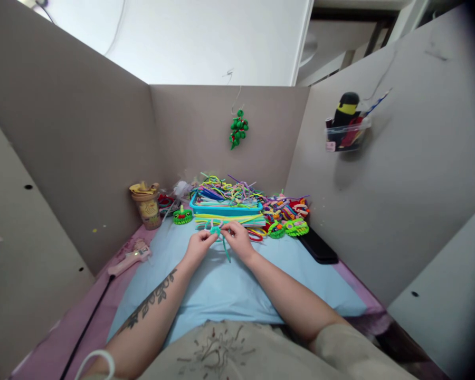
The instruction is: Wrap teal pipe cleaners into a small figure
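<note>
My left hand (200,245) pinches one side of a small teal pipe-cleaner piece (215,230) above the blue cloth. From the other side my right hand (238,240) holds the same piece, thumb and fingertips pressed together. A loose teal strand (226,250) hangs down between the hands, and pale loops stick up at its top. Just behind lies a bundle of straight yellow, white and teal pipe cleaners (229,219). Red-handled scissors (256,235) rest close to my right hand, partly hidden by it. Fingertip detail is small.
A blue tray (225,209) heaped with pipe cleaners stands behind. Green finished pieces (182,215) sit at left, with more colourful ones (288,209) at right. A pink glue gun (130,261), a cup (147,207) and a black case (319,245) flank the cloth. Grey panels (198,132) enclose the table.
</note>
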`<state>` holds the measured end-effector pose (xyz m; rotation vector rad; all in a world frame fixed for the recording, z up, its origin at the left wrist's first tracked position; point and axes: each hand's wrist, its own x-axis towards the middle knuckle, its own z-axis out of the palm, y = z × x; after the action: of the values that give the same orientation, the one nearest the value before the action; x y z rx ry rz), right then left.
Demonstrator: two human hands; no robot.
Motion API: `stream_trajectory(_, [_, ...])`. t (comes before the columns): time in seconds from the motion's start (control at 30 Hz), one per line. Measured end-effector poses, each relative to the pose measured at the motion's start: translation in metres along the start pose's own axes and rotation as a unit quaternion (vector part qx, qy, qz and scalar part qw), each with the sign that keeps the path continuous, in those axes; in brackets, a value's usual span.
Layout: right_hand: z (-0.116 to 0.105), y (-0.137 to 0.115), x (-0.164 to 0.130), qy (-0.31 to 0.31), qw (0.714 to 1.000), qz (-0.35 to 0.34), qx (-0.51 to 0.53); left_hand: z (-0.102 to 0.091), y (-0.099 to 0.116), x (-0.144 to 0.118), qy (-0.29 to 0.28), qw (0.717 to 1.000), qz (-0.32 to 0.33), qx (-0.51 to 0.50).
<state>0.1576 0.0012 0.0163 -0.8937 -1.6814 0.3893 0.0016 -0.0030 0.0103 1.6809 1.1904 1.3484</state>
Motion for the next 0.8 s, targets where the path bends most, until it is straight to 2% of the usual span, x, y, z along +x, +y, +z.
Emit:
stream_trajectory(0.27, [0.0013,0.0016,-0.0008,-0.015,1.000,-0.019,-0.020,0.0004,-0.0018,0.0001,0.005,1.000,0.005,-0.002])
stream_trajectory(0.63, [0.0023,0.0037,-0.0016,0.007,1.000,-0.018,-0.016,0.0006,-0.0011,-0.0003,-0.009,0.999,-0.002,-0.031])
stream_trajectory(0.8, [0.0029,0.0077,0.0005,0.006,1.000,0.011,-0.006,-0.0002,-0.0011,-0.0002,-0.020,1.000,0.013,-0.007])
